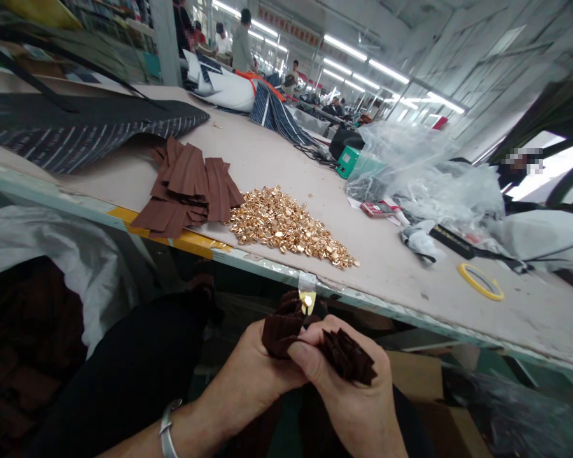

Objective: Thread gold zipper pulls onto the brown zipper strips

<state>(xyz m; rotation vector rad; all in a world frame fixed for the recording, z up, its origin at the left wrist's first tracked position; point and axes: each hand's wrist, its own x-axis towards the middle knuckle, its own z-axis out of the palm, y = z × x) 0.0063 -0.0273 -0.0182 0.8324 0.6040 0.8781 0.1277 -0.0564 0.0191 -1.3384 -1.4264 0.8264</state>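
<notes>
My left hand (255,362) is closed round a folded brown fabric strip (281,332), just in front of the table's edge. Close beside it, my right hand (351,388) is closed with a bunch of dark brown fabric strips (346,357) sticking out of its grip. The two thumbs meet at the folded fabric. Right above my fingers, a small gold piece (308,301) shows against a yellowish tab at the table edge. On the tabletop lie a heap of small gold metal pieces (286,222) and, to its left, a pile of brown fabric strips (186,187).
A yellow tape roll (481,282) lies at the right of the table (401,286). Behind it are clear plastic bags (434,178) and a green box (347,162). Striped dark fabric (76,137) covers the left. White cloth (105,254) hangs below. People stand far back.
</notes>
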